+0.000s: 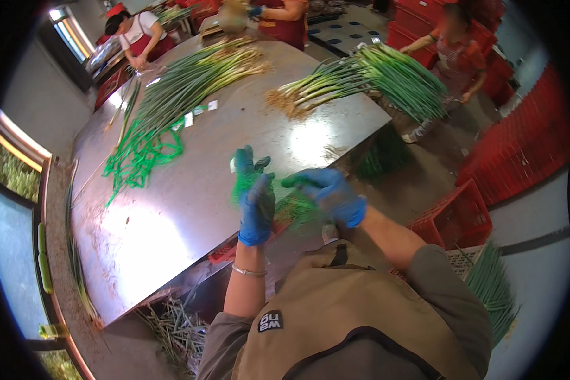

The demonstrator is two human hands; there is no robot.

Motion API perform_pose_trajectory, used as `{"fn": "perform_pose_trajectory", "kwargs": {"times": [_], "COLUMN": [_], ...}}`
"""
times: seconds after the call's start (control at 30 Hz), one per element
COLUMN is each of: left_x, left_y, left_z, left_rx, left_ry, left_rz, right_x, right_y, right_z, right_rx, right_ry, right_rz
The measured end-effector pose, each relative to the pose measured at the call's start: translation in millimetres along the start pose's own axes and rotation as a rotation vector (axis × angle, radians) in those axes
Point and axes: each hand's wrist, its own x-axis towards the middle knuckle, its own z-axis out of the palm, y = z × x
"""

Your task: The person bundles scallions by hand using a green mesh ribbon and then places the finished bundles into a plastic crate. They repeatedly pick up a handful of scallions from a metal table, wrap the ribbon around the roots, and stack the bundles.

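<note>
Both hands wear blue gloves with green-stained fingers and are raised at the near edge of the metal table. My left hand points upward, with blurred green netting beside and behind its fingers. My right hand is bent towards it, its fingers close to the same netting; blur hides how either hand grips it. Farther left on the table lie tangled green mesh strips with white tags. Beyond them is a long pile of green onions. Another heap of green onions lies at the right with its roots on the table.
A co-worker bends over the far left side, another stands at the far end, and a third is at the right. Red crates are stacked at the right. Trimmed leaves lie below the table.
</note>
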Motion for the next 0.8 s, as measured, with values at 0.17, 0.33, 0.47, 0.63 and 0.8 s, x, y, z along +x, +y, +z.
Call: {"fn": "perform_pose_trajectory", "kwargs": {"times": [0.17,0.33,0.47,0.63,0.8], "left_x": [22.4,83.6,121.5,136.5,124.7], "left_y": [7.7,-45.5,-56.7,-46.1,-57.6], "left_z": [-22.2,-43.2,-57.7,-57.0,-54.3], "left_rx": [0.497,1.369,1.275,0.090,-0.141], "left_ry": [-0.087,0.166,0.154,0.449,0.659], "left_rz": [-0.114,0.374,0.202,-0.322,-0.323], "right_x": [22.1,36.2,71.4,138.1,270.0], "right_y": [-11.3,19.2,37.9,79.8,200.1], "right_z": [-16.9,29.5,11.4,-96.2,-270.6], "right_rx": [0.043,-0.116,-0.034,0.340,0.173], "right_ry": [-0.148,-0.514,-0.737,-0.866,0.098], "right_rz": [-0.127,-0.371,-0.308,0.121,0.350]}}
